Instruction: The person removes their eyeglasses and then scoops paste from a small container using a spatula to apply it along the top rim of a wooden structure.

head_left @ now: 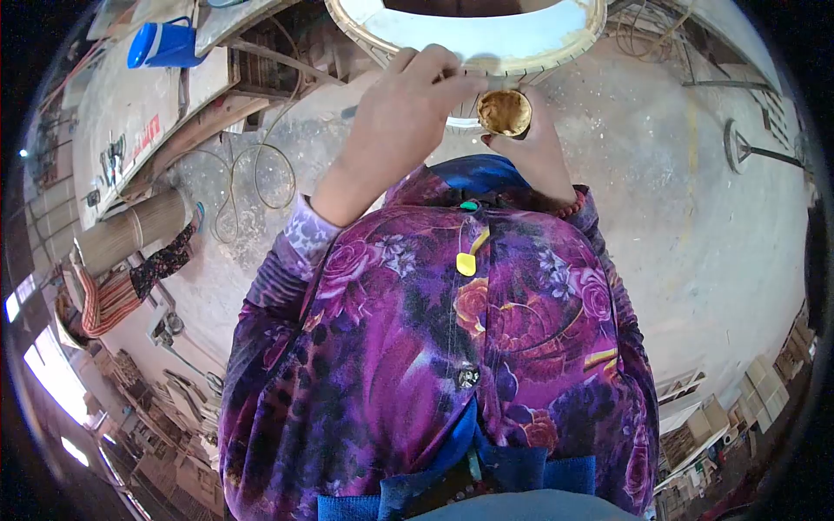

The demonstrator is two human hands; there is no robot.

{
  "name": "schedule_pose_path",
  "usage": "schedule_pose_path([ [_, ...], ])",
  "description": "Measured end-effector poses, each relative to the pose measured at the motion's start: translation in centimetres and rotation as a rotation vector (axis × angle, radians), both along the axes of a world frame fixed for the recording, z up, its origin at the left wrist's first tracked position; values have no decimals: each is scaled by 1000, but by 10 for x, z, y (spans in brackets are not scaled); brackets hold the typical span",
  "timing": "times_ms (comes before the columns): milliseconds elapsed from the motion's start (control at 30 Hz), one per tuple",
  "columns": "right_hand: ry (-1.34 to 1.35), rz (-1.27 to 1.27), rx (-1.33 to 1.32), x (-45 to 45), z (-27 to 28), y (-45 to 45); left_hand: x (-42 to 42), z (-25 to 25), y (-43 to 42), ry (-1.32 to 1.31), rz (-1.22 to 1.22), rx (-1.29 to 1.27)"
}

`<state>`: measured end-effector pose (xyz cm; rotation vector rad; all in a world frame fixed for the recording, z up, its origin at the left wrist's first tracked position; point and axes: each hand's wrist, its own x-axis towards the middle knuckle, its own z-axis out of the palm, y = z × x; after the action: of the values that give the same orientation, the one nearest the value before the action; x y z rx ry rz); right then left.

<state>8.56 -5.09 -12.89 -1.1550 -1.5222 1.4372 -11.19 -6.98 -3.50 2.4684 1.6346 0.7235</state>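
Note:
My right hand (540, 143), with a red bead bracelet at the wrist, is wrapped round a small round cup (505, 113). Inside the cup is a yellowish-brown paste, smeared over its walls. My left hand (404, 108) is beside the cup, at the near edge of a large curved frame (486, 48). Its fingers are curled and partly blurred; what they hold, if anything, is hidden. The frame has a white inner face and a pale wooden rim with dark marks along it.
At upper left, a blue jug (165, 43) stands on a worn workbench (208, 82). A thin looped hose (261, 178) lies on the concrete floor (695, 234). A round-based metal stand (737, 146) is at right. Stacked wooden pieces (187, 395) lie at lower left.

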Motion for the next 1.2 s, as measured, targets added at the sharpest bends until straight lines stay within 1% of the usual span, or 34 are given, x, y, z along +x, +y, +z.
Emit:
schedule_pose_path([
  [33, 10, 15, -32, 0, 0, 0, -2, -1, 0, 0, 1, 0],
  [100, 21, 30, -63, 0, -1, 1, -7, -3, 1, -160, -45, -126],
  [133, 15, 29, -41, 0, -2, 1, -8, -2, 5, -160, -47, -129],
  [200, 4, 30, -21, 1, -2, -1, -7, 3, 14, -60, 56, -56],
  [300, 31, 32, -31, 1, 3, 0, 6, -6, 10, -14, 34, -25],
  [333, 11, 28, -27, 1, 5, 0, 6, -4, 10, -15, 29, -21],
  [400, -12, 17, -32, 2, 4, -2, 5, 1, 7, -147, -43, -147],
  [467, -58, 41, 104, 4, -1, 1, 3, -1, 16, -131, -14, -107],
  [533, -75, 28, 93, 6, -3, -2, 6, -3, 17, -117, 14, -67],
  [600, -92, 15, 89, 8, -2, 0, 13, -4, 15, 26, 41, -4],
  [633, -63, 19, 70, 9, -1, 1, 13, -3, 17, 22, 36, 0],
  [700, -37, 26, 49, 10, -3, 1, 11, -2, 18, -148, -45, -193],
  [733, -66, 13, 68, 10, -9, 2, 13, -3, 21, -150, -43, -190],
  [800, -99, 1, 87, 8, -9, 2, 16, -5, 29, -81, 9, -27],
  [833, -56, 6, 50, 7, -5, 2, 20, -5, 27, -86, 10, -26],
  [900, -19, 13, 17, 8, -4, 2, 27, -4, 22, 2, 27, 17],
  [933, -9, 21, -36, 8, -8, 3, 27, -2, 21, -2, 29, 20],
  [967, 2, 31, -89, 9, -11, 3, 24, 1, 18, -70, -2, -93],
  [1000, 2, 35, -88, 9, -7, 3, 21, 3, 17, -136, -32, -207],
  [1033, -26, 51, -69, 9, -1, 5, 15, 2, 18, -133, -27, -205],
  [1100, -48, 69, -53, 7, -2, 4, 3, 1, 21, -48, 66, -75],
  [1200, -110, 16, 3, 6, -10, 3, -5, 1, 4, -44, 77, -110],
])
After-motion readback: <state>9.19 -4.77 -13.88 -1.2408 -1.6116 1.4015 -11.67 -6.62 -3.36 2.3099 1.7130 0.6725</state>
